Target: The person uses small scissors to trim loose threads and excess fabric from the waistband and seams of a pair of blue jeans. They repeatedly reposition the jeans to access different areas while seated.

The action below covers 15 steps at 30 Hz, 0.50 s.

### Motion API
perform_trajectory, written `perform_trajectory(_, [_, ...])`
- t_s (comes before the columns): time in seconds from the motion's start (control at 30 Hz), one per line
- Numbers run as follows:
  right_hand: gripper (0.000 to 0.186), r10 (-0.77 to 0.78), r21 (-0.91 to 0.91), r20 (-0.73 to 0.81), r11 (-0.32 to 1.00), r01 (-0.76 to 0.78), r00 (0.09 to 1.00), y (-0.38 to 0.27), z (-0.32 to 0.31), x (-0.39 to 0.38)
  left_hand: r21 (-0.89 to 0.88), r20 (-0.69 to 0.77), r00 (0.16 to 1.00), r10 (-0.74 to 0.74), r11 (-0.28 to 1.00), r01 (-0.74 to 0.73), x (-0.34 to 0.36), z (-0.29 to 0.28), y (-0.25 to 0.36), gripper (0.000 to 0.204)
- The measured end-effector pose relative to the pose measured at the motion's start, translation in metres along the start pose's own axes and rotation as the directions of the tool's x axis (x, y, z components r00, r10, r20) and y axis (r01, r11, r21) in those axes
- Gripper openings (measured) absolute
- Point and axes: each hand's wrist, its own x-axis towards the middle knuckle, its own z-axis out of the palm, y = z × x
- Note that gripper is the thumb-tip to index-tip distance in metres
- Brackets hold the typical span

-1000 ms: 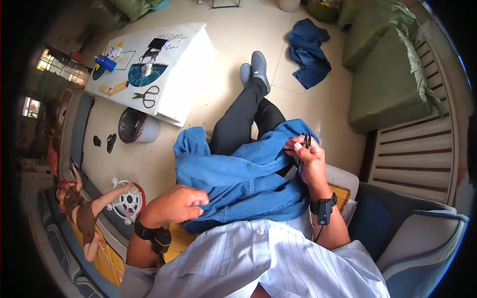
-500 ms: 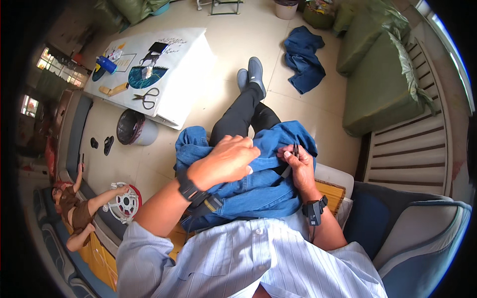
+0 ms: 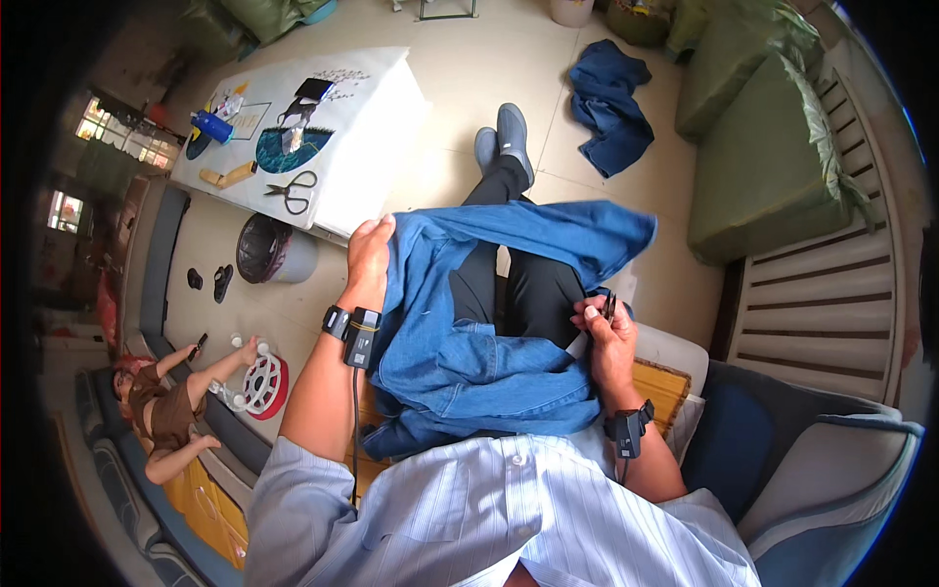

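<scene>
A blue denim garment lies bunched across my lap, over my black trousers. My left hand is closed on its edge at the left, lifting the cloth toward the table corner. A raised strip of the denim stretches from there to the right above my knees, its right end blurred by motion. At the right side of my lap, my right hand is closed on small black thread snips, points up. Some denim lies close to this hand; whether its fingers also pinch cloth cannot be told.
Another dark blue denim garment lies on the floor ahead. At left stand a table with large black scissors and a lined bin. Another person reclines on the left sofa beside a red-and-white round object.
My left hand has moved left and forward from the middle of my lap, drawing the denim up and spreading it. The right hand stays nearly in place with the snips.
</scene>
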Motion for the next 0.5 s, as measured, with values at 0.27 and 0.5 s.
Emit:
perform_trajectory(0.27, [0.009,0.025,-0.142,0.008,0.99,-0.024,1.0,0.0,0.0,0.003,0.694,0.372,0.652,0.661,0.269,-0.668,-0.063,0.044,0.052,0.036])
perform_trajectory(0.5, [0.009,0.036,-0.187,0.043,0.982,-0.027,0.998,-0.003,0.005,0.013,0.778,0.601,0.732,-0.321,0.027,-0.627,-0.104,0.068,0.065,0.031])
